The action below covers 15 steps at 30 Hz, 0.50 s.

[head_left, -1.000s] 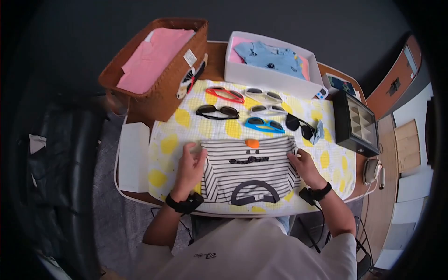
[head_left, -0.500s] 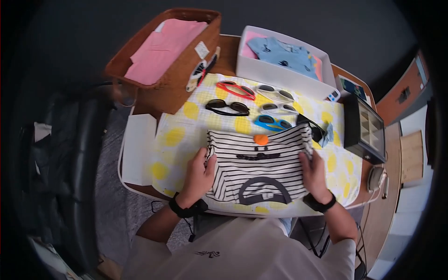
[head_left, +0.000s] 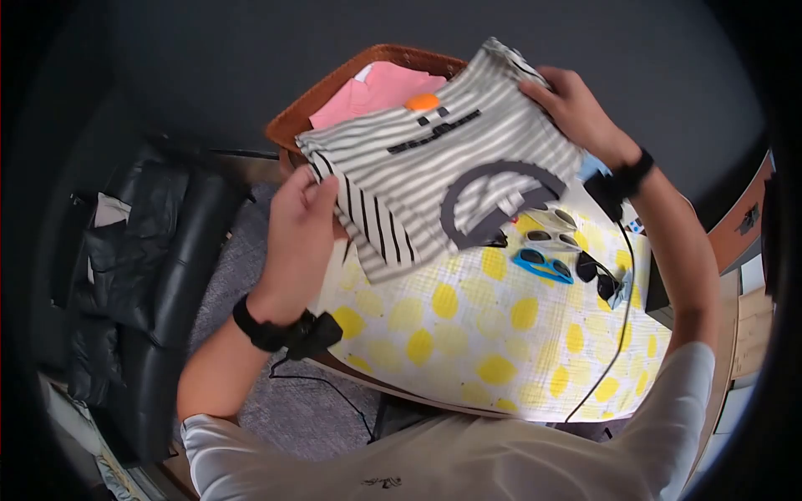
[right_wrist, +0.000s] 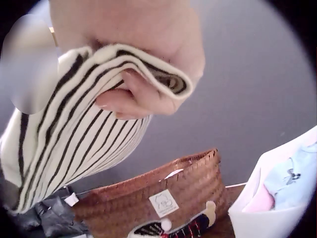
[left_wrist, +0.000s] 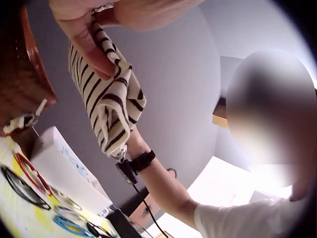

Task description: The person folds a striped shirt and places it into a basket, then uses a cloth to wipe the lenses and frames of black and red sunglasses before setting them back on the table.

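Observation:
A folded striped shirt (head_left: 434, 159), white with dark stripes, an orange nose patch and a dark collar, is held up in the air between both hands. My left hand (head_left: 301, 217) grips its left edge, thumb on top. At the upper right edge, my right hand (head_left: 581, 113) pinches the fabric; in the right wrist view its fingers (right_wrist: 124, 101) curl under the folded layers. In the head view the shirt overlaps the brown woven basket (head_left: 292, 117), which has pink clothing (head_left: 368, 96) in it. The right wrist view shows the shirt above the basket's level.
Sunglasses lie on the lemon-print cloth (head_left: 468, 334), among them a blue pair (head_left: 543, 265) and a black pair (head_left: 597, 275). A white bin (right_wrist: 262, 198) with a light blue garment (right_wrist: 292, 183) stands beside the basket. A black leather sofa (head_left: 175, 275) is at the left.
Both hands have lifted the striped shirt off the table and carried it up and left toward the basket, tilting it. The head view has turned left.

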Motion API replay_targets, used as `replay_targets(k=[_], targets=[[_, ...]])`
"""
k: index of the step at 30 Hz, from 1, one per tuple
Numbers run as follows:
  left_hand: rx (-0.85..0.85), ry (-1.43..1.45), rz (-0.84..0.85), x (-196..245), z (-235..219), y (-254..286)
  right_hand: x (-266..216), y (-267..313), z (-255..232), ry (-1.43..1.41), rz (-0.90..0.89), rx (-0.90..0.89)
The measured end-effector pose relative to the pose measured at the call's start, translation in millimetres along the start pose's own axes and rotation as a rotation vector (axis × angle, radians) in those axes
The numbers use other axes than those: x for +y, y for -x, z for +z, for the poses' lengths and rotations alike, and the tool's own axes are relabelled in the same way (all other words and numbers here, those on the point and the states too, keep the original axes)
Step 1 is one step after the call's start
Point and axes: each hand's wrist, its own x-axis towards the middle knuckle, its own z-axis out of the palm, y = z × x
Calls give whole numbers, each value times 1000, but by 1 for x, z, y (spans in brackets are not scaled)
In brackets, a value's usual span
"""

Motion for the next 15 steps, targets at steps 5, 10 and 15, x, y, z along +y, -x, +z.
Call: replay_targets(k=[5,10,15], targets=[[161,-34,57,9,-28,-72,6,-123,36,-17,-63,53],[264,-97,-22,6,-47,-115,13,-206,68,-186,-30,-50],[163,-211,-243,3,-72,-121,33,-251,102,156,49,-98]])
